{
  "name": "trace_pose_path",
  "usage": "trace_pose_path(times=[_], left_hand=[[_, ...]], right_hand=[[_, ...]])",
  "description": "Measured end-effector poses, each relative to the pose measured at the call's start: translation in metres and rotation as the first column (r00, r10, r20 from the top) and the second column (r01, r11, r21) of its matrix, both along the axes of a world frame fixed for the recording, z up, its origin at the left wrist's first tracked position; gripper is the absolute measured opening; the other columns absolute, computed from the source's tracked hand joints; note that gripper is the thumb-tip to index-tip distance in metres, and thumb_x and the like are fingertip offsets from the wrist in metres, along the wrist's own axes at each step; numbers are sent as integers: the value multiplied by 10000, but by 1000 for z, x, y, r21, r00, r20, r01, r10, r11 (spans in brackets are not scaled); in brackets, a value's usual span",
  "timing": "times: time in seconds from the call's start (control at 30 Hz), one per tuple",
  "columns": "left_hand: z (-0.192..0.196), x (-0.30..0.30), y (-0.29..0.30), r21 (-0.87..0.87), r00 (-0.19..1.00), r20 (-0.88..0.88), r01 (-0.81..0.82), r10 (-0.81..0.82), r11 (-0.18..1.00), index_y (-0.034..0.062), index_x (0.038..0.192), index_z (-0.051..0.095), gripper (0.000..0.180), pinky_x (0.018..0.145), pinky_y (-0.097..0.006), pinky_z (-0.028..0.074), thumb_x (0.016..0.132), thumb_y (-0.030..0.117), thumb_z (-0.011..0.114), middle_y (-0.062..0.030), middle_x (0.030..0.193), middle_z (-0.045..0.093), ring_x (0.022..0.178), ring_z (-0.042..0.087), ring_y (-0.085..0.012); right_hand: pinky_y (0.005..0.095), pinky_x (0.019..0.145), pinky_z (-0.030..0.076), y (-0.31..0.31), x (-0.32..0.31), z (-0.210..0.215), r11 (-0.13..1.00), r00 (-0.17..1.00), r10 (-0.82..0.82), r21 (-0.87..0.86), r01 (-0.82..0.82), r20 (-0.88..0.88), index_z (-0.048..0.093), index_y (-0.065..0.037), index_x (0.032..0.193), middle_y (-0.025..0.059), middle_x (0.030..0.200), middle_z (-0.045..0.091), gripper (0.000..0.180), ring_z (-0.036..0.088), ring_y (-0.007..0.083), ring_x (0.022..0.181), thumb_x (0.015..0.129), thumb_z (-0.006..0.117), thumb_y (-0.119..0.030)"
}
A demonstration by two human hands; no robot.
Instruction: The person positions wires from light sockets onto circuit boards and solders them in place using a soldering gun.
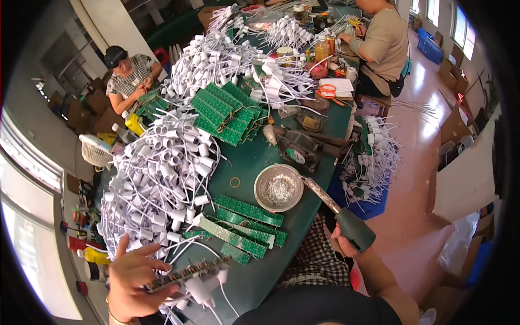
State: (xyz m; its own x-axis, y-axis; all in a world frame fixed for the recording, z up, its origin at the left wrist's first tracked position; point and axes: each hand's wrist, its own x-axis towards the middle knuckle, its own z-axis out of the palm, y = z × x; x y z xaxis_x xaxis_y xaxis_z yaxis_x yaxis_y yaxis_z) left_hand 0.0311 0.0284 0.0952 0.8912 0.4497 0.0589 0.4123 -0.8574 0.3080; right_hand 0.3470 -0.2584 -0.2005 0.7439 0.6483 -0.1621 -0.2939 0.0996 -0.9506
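My left hand (132, 279) pinches the end of a circuit board strip (189, 272) between thumb and fingers, at the near left. White lamp sockets with cables hang at the strip's near edge. In my right hand (343, 242) is a large soldering iron (356, 230) with a dark green handle. Its shaft points left, the end at the rim of a round metal bowl (279, 188) with shiny silvery material in it. Several green circuit boards (244, 230) lie between the bowl and my left hand. A big heap of white corded lamp sockets (157, 173) lies just beyond my left hand.
Stacked green boards (227, 111) lie farther back, beside a dark metal stand (298, 149). Orange scissors (328, 92) lie near the right edge. A blue crate (374, 203) of sockets stands right of the table. Two co-workers (130, 78) sit farther along. A small fan (96, 151) stands left.
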Motion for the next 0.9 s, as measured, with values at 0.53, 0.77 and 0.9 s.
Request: trace_pose_path(times=[0.53,0.77,0.9], left_hand=[[-102,489,248,-768,362,441,626,822,137,74,1028,641,164,687,-370,560,925,201,624,-60,951,696,811,677,-187],[-170,515,240,-998,569,58,64,820,26,61,965,569,163,547,-374,448,835,145,622,-84,804,485,730,494,-227],[-115,389,194,-642,818,494,114,295,758,67,1014,579,169,772,-362,465,847,55,602,-71,1031,571,974,558,-230]], right_hand=[[358,664,539,-54,-2,-27,841,850,-506,303,449,146,425,6,1245,96,830,544,374,552,175,688,950,527,-200],[314,600,529,-36,5,2,772,803,-592,326,545,59,406,-30,1238,87,759,508,337,535,151,640,963,487,-207],[330,590,520,-3,14,12,815,847,-531,289,501,30,416,-7,1218,95,741,516,367,530,171,616,938,517,-222]])
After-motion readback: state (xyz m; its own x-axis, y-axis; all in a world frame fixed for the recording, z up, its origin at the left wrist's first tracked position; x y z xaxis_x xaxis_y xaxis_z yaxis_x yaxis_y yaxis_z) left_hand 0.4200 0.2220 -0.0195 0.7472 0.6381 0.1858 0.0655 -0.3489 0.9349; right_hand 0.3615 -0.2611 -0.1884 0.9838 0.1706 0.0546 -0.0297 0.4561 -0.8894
